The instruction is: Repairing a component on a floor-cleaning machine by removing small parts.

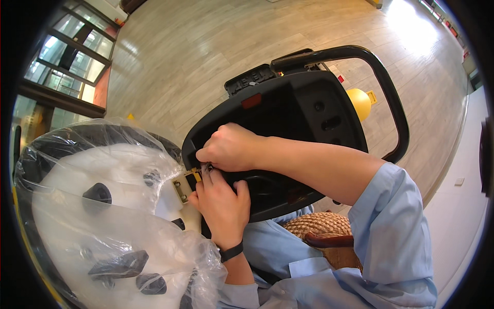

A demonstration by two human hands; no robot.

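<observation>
A black, tray-shaped housing (pixel 270 113) lies in front of me, its wide recess facing up. My right hand (pixel 230 147) reaches across it from the right, closed in a pinch at the left edge; its fingertips hide what they hold. Just below, my left hand (pixel 222 203) stretches its fingers up to a small dark piece (pixel 207 168) at that edge, the thumb held apart. A black band (pixel 231 251) circles the left wrist. Beside the left fingertips sits a pale bracket (pixel 181 188) with a yellow part (pixel 196 174) at its top.
On the left stands a large white body (pixel 72 180) with black parts, wrapped in clear plastic film (pixel 170 247). A thick black tube handle (pixel 383 77) arches beyond the housing, near a yellow rounded part (pixel 358 103). A woven seat (pixel 319 225) is under me. Glass-paned frames (pixel 77 51) are at far left.
</observation>
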